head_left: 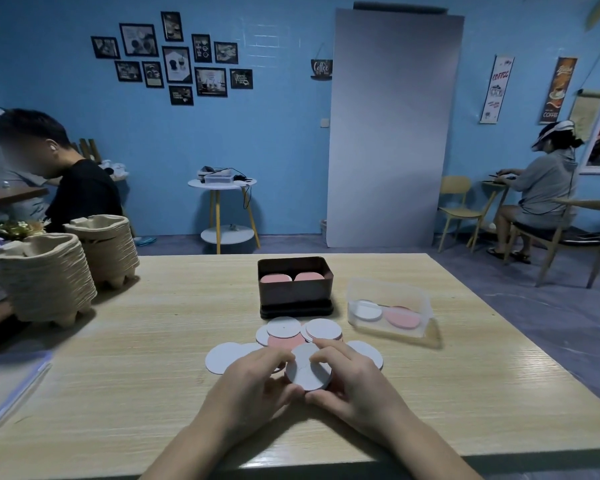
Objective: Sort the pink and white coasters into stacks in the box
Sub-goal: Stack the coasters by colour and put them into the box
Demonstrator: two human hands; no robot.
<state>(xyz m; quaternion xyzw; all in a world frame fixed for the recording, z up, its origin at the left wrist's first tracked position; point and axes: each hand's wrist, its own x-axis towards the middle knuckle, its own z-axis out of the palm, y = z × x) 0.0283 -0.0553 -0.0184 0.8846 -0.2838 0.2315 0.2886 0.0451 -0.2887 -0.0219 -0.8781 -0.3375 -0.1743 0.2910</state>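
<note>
A white stack (307,370) sits toward the table's (118,375) near edge; the left hand (253,379) curls round its left rim, the right hand (354,379) grips its right.

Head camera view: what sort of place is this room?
Likely a café-themed room, perhaps staged: hanging coffee banners, black-framed coffee pictures on the blue wall, and stacks of brown moulded-pulp cup carriers on the pale wooden table.

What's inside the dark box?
Two pink coasters lie side by side. The box's front wall hides whatever lies beneath them.
</note>
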